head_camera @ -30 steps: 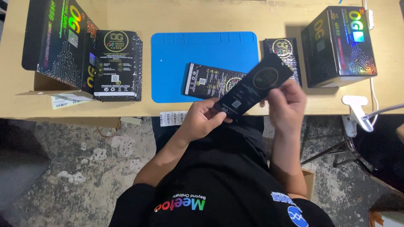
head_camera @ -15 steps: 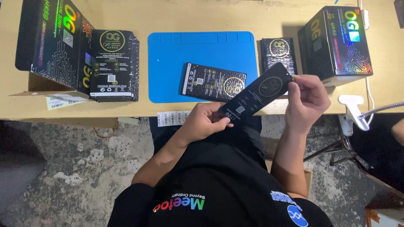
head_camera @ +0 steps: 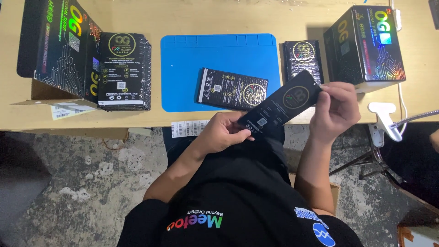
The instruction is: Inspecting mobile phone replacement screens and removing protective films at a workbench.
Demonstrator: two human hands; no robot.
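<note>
Head view: fingertips of the left hand (head_camera: pixel 224 132) curled round the lower end of a slim black packet (head_camera: pixel 283 105), thumb on top near the small square code, grip closed but light. Fingers of the right hand (head_camera: pixel 336 112) pinched shut on the upper end, at the corner nearest the tall box. Packet held flat between both hands, tilted, face up, hanging over the near edge of the table (head_camera: pixel 192 18) and just above the lap, touching nothing else.

Outward from there: a second packet (head_camera: pixel 231 89) lying alone on the blue mat (head_camera: pixel 192 59), slanted, just beyond the held one. Right of the mat, a short pile of packets (head_camera: pixel 304 55); beside that, a tall shiny black box (head_camera: pixel 366 43), closed as far as can be told. Left of the mat, a thicker stack of packets (head_camera: pixel 123 71) leaning against an open carton (head_camera: pixel 55 45). Strip of barcode stickers (head_camera: pixel 190 128) at the table edge near the left wrist. White clamp lamp (head_camera: pixel 384 119) off to the right.

Step in hand, by the look: turning over and checking a single packet, held up for inspection rather than laid down. Any next move calling for both ends kept pinched, the packet kept level, and a free spot chosen, mat or one of the piles, before either hand lets go.
</note>
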